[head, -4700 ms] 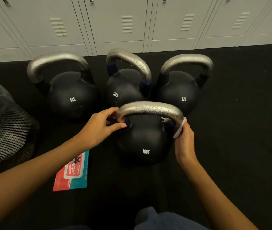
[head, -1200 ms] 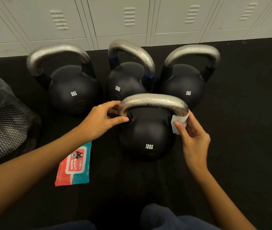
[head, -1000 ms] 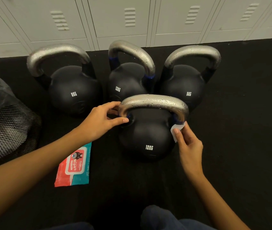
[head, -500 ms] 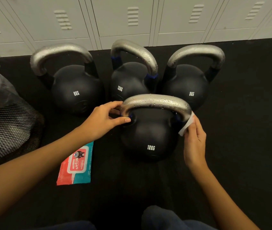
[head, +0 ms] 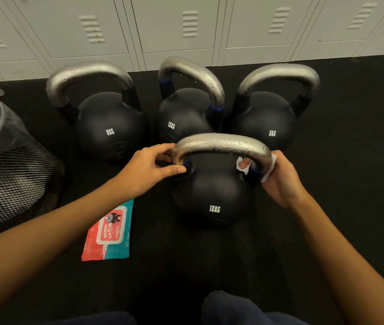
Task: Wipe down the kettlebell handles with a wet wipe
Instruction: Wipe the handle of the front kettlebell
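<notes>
A black 12KG kettlebell (head: 212,195) stands nearest me, and its silver handle (head: 221,145) is beaded with water drops. My left hand (head: 148,168) pinches the handle's left base. My right hand (head: 282,178) wraps a white wet wipe (head: 269,168) around the handle's right leg, with a fingertip and a bit of wipe showing through the inside of the loop. Three more black kettlebells stand behind: an 8KG one (head: 109,123) at the left, a 12KG one (head: 181,113) in the middle, and an 8KG one (head: 266,123) at the right.
A red and teal pack of wipes (head: 109,233) lies flat on the black rubber floor left of the near kettlebell. A black mesh bag (head: 8,174) bulges at the far left. Grey lockers (head: 181,29) line the back. My knee (head: 240,308) shows at the bottom.
My right hand has closed around the handle's right leg, pulling the wipe round it from the outside. My left hand has kept its hold on the left base.
</notes>
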The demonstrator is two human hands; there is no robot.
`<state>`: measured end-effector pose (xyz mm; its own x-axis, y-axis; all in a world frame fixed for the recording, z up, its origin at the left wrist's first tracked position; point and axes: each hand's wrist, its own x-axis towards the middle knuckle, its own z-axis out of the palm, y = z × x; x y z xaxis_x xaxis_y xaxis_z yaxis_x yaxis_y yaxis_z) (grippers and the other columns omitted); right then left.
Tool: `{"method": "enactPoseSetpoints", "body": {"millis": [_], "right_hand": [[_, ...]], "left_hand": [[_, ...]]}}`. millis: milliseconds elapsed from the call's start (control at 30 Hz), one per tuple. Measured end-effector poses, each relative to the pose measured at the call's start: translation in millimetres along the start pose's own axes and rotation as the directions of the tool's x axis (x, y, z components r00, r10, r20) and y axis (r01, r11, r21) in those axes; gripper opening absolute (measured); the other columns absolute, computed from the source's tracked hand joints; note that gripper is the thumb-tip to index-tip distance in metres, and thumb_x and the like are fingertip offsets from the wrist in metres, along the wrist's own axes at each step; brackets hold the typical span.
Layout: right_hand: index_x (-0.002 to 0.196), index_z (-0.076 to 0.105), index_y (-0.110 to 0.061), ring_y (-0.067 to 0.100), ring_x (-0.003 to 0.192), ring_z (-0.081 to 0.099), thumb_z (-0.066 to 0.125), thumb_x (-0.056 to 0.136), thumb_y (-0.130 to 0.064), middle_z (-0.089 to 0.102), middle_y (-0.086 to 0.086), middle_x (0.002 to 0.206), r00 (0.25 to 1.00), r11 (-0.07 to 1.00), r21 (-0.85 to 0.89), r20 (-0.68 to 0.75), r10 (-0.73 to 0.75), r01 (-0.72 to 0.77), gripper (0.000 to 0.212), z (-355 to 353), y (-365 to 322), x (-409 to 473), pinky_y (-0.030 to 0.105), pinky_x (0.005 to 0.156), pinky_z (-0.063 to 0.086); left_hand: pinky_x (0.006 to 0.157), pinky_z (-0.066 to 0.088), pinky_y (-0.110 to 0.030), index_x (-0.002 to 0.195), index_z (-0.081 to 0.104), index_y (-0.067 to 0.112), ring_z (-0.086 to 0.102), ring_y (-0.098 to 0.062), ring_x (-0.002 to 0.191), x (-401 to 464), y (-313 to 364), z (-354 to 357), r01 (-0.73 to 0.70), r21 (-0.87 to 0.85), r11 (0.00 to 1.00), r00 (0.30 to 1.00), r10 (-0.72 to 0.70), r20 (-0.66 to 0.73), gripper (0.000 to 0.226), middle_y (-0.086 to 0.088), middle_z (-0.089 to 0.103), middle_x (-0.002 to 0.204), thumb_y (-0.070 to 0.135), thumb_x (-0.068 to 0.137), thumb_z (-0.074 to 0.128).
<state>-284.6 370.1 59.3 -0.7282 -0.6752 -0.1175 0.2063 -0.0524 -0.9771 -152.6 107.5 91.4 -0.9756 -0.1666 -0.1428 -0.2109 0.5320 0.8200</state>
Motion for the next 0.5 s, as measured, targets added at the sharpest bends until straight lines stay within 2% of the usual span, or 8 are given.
{"method": "enactPoseSetpoints", "body": {"millis": [100, 167, 267, 333, 433, 500], "right_hand": [[0.065, 0.067, -0.002, 0.024, 0.074, 0.061, 0.019, 0.094, -0.012, 0.064, 0.014, 0.067, 0.991, 0.992, -0.101, 0.111, 0.081, -0.069, 0.057, 1, -26, 12, 0.029, 0.079, 0.050], [0.068, 0.068, -0.003, 0.022, 0.066, 0.060, 0.023, 0.095, -0.017, 0.062, 0.016, 0.065, 0.984, 0.978, -0.172, 0.113, 0.139, -0.118, 0.054, -2, -37, 19, 0.026, 0.068, 0.049], [0.086, 0.070, -0.005, 0.025, 0.075, 0.057, 0.032, 0.094, -0.028, 0.064, 0.016, 0.076, 0.981, 0.952, -0.292, 0.140, 0.132, -0.087, 0.045, -9, -40, 24, 0.035, 0.073, 0.042], [0.091, 0.066, -0.003, 0.021, 0.076, 0.057, 0.035, 0.092, -0.030, 0.063, 0.012, 0.076, 0.981, 0.970, -0.215, 0.132, 0.140, -0.110, 0.042, -11, -36, 21, 0.035, 0.076, 0.043], [0.080, 0.067, -0.004, 0.020, 0.073, 0.059, 0.027, 0.096, -0.021, 0.062, 0.011, 0.071, 0.978, 0.987, -0.109, 0.159, 0.131, -0.115, 0.046, -10, -29, 15, 0.031, 0.081, 0.048], [0.074, 0.066, -0.003, 0.021, 0.072, 0.060, 0.028, 0.093, -0.024, 0.062, 0.013, 0.069, 0.977, 0.987, -0.108, 0.163, 0.136, -0.120, 0.047, -7, -29, 14, 0.032, 0.083, 0.048]], "left_hand": [[0.098, 0.049, -0.030, 0.139, 0.050, 0.018, 0.057, -0.005, 0.116, 0, -1, -2, 0.005, 0.007, 1.000, 1.000, -0.005, 0.003, 0.085, 0.002, 0.061, 0.127, 0.056, 0.065, 0.065], [0.099, 0.049, -0.032, 0.140, 0.049, 0.017, 0.056, -0.006, 0.116, 0, -2, -2, 0.011, 0.013, 1.000, 1.000, -0.011, 0.006, 0.088, 0.002, 0.061, 0.128, 0.058, 0.064, 0.065], [0.100, 0.049, -0.034, 0.140, 0.049, 0.017, 0.056, -0.006, 0.117, 0, -1, -2, 0.012, 0.016, 1.000, 1.000, -0.012, 0.008, 0.086, 0.003, 0.060, 0.129, 0.057, 0.065, 0.065], [0.100, 0.049, -0.035, 0.140, 0.049, 0.017, 0.056, -0.006, 0.118, 0, -1, -2, 0.011, 0.020, 1.000, 1.000, -0.011, 0.006, 0.089, 0.002, 0.060, 0.129, 0.060, 0.064, 0.064], [0.100, 0.049, -0.038, 0.139, 0.050, 0.018, 0.056, -0.006, 0.118, 0, -2, -3, 0.003, 0.023, 1.000, 1.000, -0.003, 0.004, 0.090, 0.003, 0.061, 0.128, 0.063, 0.062, 0.063], [0.099, 0.050, -0.037, 0.138, 0.051, 0.019, 0.057, -0.005, 0.116, -1, -2, -2, -0.005, 0.015, 1.000, 1.000, 0.005, 0.004, 0.086, 0.004, 0.061, 0.127, 0.061, 0.064, 0.064]]}}
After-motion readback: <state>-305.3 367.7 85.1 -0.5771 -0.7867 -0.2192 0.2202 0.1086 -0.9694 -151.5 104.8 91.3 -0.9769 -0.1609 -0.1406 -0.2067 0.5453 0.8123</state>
